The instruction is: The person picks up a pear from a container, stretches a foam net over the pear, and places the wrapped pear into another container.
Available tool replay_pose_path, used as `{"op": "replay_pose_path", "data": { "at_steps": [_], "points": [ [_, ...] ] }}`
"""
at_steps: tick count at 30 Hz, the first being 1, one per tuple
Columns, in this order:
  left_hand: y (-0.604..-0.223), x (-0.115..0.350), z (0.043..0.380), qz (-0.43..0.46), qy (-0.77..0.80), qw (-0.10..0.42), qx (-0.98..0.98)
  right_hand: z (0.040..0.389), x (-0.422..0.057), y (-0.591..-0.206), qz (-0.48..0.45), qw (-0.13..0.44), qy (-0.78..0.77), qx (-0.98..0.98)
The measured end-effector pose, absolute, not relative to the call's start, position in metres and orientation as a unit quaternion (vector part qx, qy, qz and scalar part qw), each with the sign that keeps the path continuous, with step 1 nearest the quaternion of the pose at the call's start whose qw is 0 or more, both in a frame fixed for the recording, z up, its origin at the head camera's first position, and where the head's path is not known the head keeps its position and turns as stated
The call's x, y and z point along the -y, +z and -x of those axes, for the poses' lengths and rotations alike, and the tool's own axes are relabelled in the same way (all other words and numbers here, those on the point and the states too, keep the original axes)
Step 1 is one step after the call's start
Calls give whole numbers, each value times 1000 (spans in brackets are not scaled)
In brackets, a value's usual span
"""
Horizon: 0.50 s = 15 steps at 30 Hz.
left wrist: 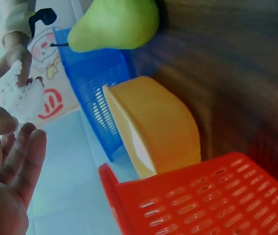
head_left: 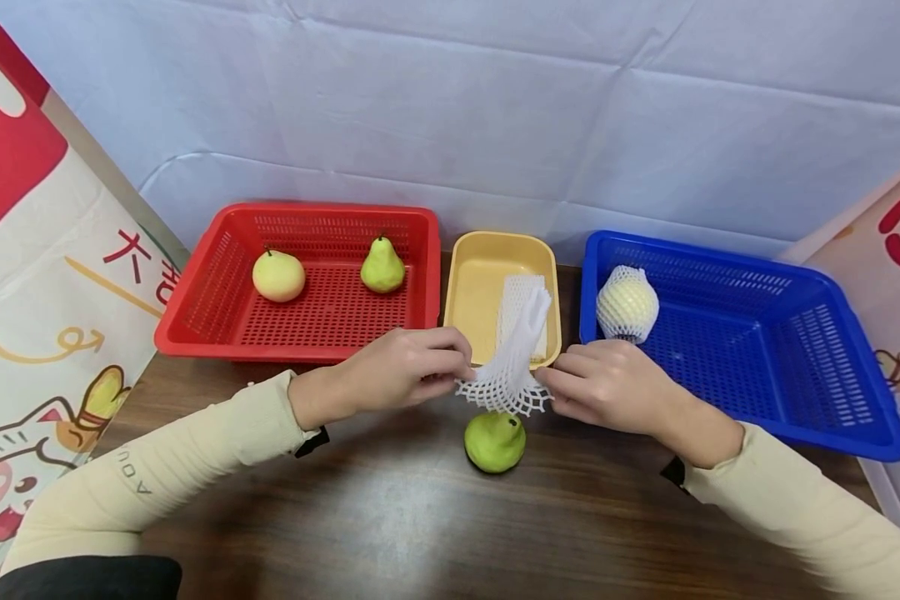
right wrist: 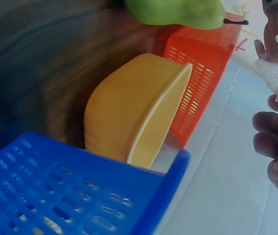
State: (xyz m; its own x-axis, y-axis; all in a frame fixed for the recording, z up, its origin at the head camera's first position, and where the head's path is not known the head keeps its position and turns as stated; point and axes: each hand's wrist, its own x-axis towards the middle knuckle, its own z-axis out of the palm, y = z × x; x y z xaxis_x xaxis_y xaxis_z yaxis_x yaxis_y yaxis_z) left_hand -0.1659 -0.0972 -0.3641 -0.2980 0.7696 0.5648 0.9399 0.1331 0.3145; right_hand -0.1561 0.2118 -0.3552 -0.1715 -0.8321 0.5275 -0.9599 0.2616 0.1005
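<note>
A white foam fruit net (head_left: 512, 367) is stretched between the two hands, its mesh mouth spread wide just above a green pear (head_left: 493, 443). My left hand (head_left: 408, 367) pinches the left edge of that mouth between thumb and fingers. On the opposite edge, my right hand (head_left: 615, 385) has a similar pinch. The pear stands on the table with its stem end up, below the net's rim. In the left wrist view the net (left wrist: 23, 100) hangs between both hands, beyond the left fingertips (left wrist: 31, 147).
Left stands a red basket (head_left: 322, 304) with a round yellow pear (head_left: 278, 276) and a green pear (head_left: 382, 265). A yellow tray (head_left: 472, 287) in the middle holds more foam netting (head_left: 512, 304). A blue basket (head_left: 757, 350) on the right contains a netted fruit (head_left: 627, 304).
</note>
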Motion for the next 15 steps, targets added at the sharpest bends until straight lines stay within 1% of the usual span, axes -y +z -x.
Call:
{"op": "replay_pose_path", "data": {
  "at_steps": [5, 15],
  "points": [
    [-371, 96, 163, 580, -305, 133, 744, 153, -213, -361, -603, 258, 115, 746],
    [-384, 93, 156, 586, -288, 109, 749, 146, -212, -375, -620, 266, 95, 732]
  ]
}}
